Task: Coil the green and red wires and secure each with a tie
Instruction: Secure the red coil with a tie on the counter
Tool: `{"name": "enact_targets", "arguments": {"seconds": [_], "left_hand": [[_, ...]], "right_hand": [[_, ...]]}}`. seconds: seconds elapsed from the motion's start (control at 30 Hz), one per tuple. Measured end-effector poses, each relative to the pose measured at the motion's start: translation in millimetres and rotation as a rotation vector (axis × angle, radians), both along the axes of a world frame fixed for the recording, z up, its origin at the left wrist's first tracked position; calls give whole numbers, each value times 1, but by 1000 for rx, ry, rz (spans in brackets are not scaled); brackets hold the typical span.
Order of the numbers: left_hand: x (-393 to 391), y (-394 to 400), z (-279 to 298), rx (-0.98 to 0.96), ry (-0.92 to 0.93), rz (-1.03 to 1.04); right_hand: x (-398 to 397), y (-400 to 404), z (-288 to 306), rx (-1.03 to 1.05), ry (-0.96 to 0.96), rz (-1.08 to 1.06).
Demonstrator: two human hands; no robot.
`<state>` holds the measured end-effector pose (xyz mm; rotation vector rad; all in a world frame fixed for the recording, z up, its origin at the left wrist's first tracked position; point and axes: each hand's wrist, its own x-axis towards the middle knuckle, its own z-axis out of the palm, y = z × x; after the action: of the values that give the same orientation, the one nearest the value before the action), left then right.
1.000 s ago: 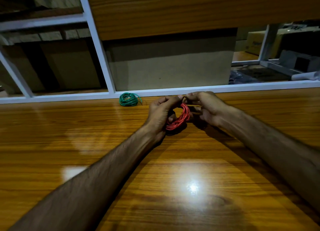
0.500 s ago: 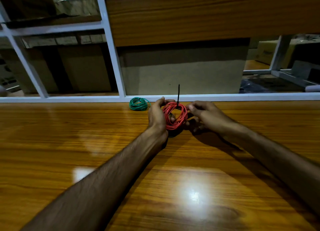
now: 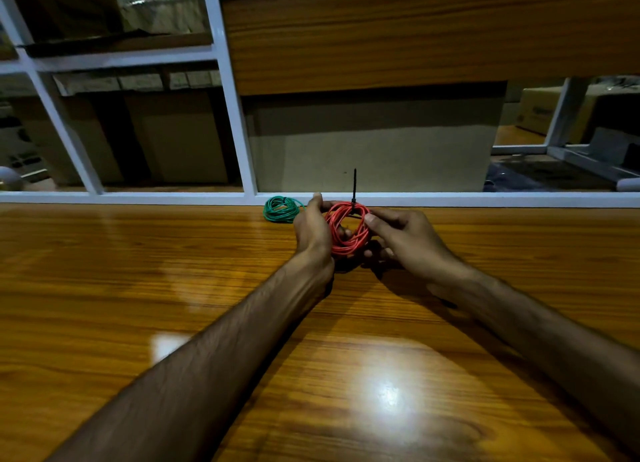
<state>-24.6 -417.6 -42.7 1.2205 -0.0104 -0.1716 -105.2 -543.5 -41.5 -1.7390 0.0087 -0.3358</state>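
**Two hands hold a red wire coil upright on a wooden table, a green coil beside it**

At the far left, behind the table, a white metal frame (image 3: 65,129) divides dim shelves stacked with cardboard boxes (image 3: 180,143). A glossy wooden table (image 3: 138,271) fills the lower part of the view and reflects a bright spot of light near its front edge.

Moving right, a small green wire coil (image 3: 281,209) lies flat at the far edge of the table, just left of the hands and apart from them.

Next comes the person's left hand (image 3: 313,231), reaching in from the lower left. Its fingers are curled around the left side of the red wire coil (image 3: 347,227), with the thumb lying along the top of the loop and the other fingers passing behind it; one fingertip shows through the middle of the ring.

The red wire coil stands upright between the two hands, its opening facing the camera. A black tie (image 3: 354,188) wraps the top of the loop, and its free tail sticks straight up.

To the right, the right hand (image 3: 401,238) grips the right side of the coil. Its thumb presses on the front of the strands near the tie, and the curled fingers sit behind and below the ring.

Behind it all, a wooden panel (image 3: 415,35) spans the upper right.
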Motion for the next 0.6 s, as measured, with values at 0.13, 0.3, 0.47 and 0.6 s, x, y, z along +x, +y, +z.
{"name": "enact_targets", "arguments": {"seconds": [0.13,0.3,0.47,0.6], "left_hand": [[6,3,3,168,-153,198],[17,25,11,261,-351,381],[36,57,13,207,-427,510],[49,72,4,188,-417,596]], "right_hand": [[7,-1,0,67,37,-25],[23,-13,1,205,113,-75],[69,-12,6,277,224,-163],[114,-5,5,231,267,-188]]}}
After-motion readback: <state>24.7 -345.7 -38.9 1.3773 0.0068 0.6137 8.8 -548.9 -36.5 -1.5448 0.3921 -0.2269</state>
